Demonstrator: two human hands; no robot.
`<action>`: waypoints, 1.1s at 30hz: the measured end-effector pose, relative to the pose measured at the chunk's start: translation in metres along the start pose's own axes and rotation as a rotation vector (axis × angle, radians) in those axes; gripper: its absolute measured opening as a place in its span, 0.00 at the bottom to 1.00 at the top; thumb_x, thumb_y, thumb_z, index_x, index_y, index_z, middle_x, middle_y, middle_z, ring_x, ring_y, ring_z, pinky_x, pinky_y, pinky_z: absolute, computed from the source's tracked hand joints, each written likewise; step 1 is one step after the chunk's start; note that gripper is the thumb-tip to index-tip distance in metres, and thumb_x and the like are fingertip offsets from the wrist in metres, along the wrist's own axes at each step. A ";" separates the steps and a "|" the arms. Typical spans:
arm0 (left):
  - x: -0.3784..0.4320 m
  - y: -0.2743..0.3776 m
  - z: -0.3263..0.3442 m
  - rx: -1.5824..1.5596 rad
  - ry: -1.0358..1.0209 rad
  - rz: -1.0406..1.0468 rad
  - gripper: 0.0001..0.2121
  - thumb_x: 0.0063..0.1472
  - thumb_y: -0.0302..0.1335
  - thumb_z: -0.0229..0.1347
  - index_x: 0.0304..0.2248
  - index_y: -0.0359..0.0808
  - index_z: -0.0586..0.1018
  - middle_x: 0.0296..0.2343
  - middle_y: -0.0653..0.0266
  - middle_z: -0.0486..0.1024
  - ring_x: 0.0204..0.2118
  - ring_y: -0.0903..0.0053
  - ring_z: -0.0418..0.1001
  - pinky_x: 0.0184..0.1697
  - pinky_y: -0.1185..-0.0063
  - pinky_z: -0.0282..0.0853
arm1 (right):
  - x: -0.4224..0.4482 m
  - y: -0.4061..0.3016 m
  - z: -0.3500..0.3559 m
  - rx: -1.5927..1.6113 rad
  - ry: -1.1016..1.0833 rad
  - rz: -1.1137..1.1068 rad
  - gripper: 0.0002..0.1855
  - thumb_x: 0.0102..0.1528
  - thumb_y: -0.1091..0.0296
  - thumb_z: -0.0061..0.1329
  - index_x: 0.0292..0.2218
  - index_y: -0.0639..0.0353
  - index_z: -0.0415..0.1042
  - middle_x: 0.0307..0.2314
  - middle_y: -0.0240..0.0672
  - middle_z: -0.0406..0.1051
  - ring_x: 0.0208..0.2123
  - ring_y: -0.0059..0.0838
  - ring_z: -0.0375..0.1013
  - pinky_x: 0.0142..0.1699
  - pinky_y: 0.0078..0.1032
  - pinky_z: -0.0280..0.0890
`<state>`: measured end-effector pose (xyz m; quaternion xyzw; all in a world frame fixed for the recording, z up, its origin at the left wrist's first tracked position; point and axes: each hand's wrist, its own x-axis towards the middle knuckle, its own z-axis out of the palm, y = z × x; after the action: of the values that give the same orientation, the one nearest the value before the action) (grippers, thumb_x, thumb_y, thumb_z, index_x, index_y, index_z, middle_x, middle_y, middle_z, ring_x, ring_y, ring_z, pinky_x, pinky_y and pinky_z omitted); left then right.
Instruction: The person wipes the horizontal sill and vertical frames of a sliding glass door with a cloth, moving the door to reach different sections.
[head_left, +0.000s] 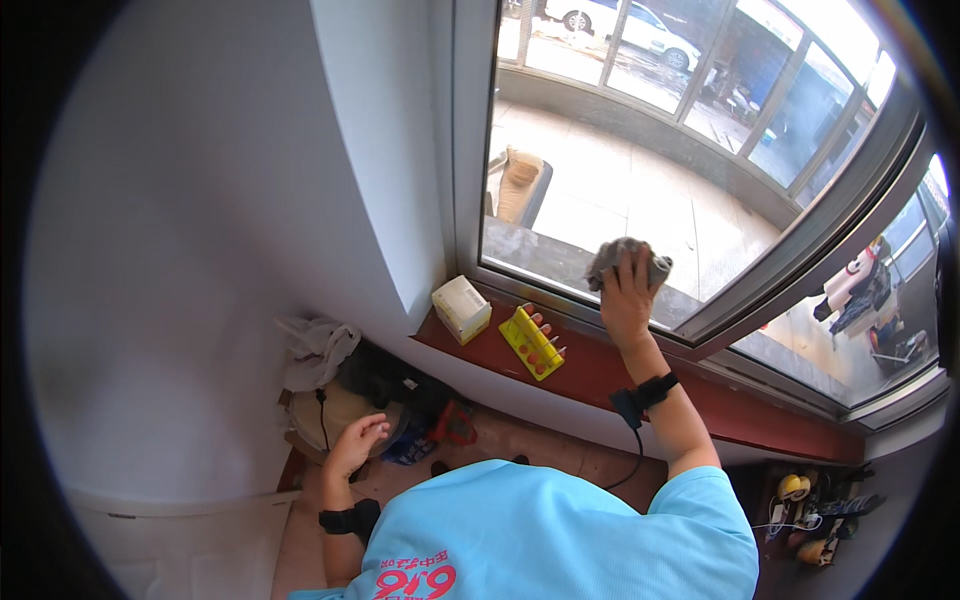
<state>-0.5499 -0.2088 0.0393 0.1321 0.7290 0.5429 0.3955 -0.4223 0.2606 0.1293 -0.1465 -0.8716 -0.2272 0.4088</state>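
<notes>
A crumpled grey cloth (613, 259) is pressed to the lower part of the window pane (660, 187), with my right hand (628, 296) spread over it. Part of the cloth is hidden under my fingers. My left hand (355, 444) hangs low at my side, its fingers slightly bent and nothing in it. Below the window runs a dark red sill (600, 375). On the sill, left of my right arm, lie a yellow rack with metal hooks (531, 343) and a small white and yellow box (462, 309).
Beneath the sill at left are a white plastic bag (319, 352), dark bags (382, 379) and a round lidded container (304, 420). A cluttered dark cabinet top (787, 517) stands at right. The aluminium window frame (795, 277) divides the panes. A white wall (225, 225) rises at left.
</notes>
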 end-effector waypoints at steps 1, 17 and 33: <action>-0.002 -0.004 -0.006 -0.005 0.003 0.001 0.17 0.63 0.28 0.46 0.48 0.27 0.67 0.39 0.60 0.72 0.38 0.80 0.71 0.42 0.83 0.66 | 0.010 -0.008 0.001 -0.006 -0.020 -0.033 0.10 0.47 0.67 0.45 0.34 0.52 0.73 0.48 0.35 0.63 0.57 0.42 0.51 0.57 0.58 0.34; -0.026 -0.063 -0.078 -0.071 0.088 0.012 0.17 0.63 0.29 0.46 0.49 0.30 0.67 0.40 0.61 0.72 0.39 0.79 0.71 0.40 0.81 0.66 | 0.084 -0.104 0.022 -0.040 -0.218 -0.447 0.22 0.51 0.65 0.40 0.49 0.47 0.65 0.55 0.25 0.54 0.56 0.21 0.52 0.61 0.36 0.40; -0.003 -0.024 -0.036 0.007 -0.006 0.041 0.19 0.63 0.32 0.45 0.50 0.32 0.65 0.42 0.59 0.71 0.41 0.78 0.71 0.43 0.81 0.64 | -0.003 -0.021 -0.007 -0.114 -0.302 -0.387 0.24 0.50 0.67 0.39 0.50 0.42 0.63 0.54 0.19 0.55 0.51 0.16 0.59 0.58 0.30 0.47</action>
<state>-0.5685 -0.2447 0.0231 0.1502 0.7268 0.5478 0.3860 -0.4248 0.2392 0.1251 -0.0322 -0.9204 -0.3256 0.2138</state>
